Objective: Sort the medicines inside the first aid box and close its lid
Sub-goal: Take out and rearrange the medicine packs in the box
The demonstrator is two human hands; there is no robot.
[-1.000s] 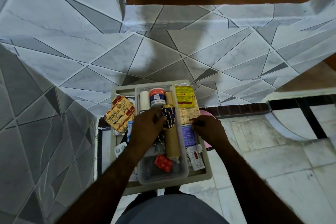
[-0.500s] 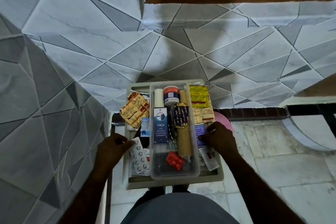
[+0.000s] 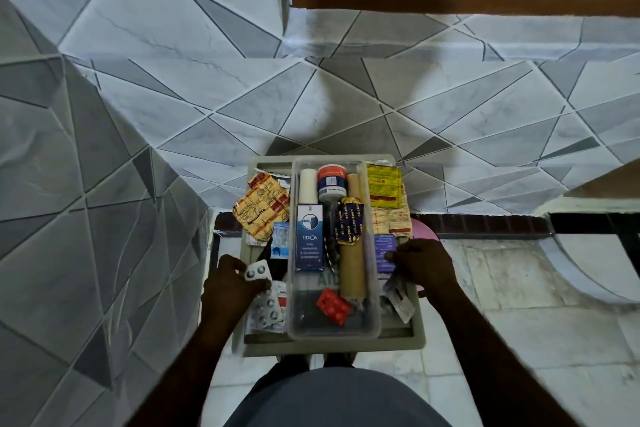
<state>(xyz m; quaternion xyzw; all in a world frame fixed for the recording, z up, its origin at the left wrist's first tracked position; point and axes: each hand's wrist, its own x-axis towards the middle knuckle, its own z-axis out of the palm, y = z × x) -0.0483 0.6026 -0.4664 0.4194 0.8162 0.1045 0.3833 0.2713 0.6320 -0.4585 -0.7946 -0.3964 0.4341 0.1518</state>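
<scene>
The beige plastic first aid box [image 3: 417, 340] stands open in the lower middle of the frame, and no lid is visible, so the closing step is not yet done. Inside it sits a clear plastic inner tray [image 3: 375, 315], which probably serves to keep the larger things apart: a blue and white carton [image 3: 309, 241], a white jar with an orange top [image 3: 331, 183], a white roll [image 3: 309, 185], a long brown cardboard tube [image 3: 352, 263] and a red blister pack [image 3: 333, 305]. The flat strips lie in the side channels, orange and yellow foil strips [image 3: 262, 206] at the left and a yellow sachet [image 3: 382, 185] at the upper right, likely because they are thin enough to fit there. The left hand [image 3: 230, 288], at the left edge of the box, holds a small silver blister strip with round tablets [image 3: 257, 270] in a narrow grip between thumb and fingers, just above a larger silver blister sheet [image 3: 268, 312] in the left channel; I judge it is being sorted into that channel. The right hand [image 3: 424, 265] rests on the right edge, its fingertips touching a purple strip [image 3: 384, 250]; whether it pinches this strip or only steadies the box, I cannot tell.
</scene>
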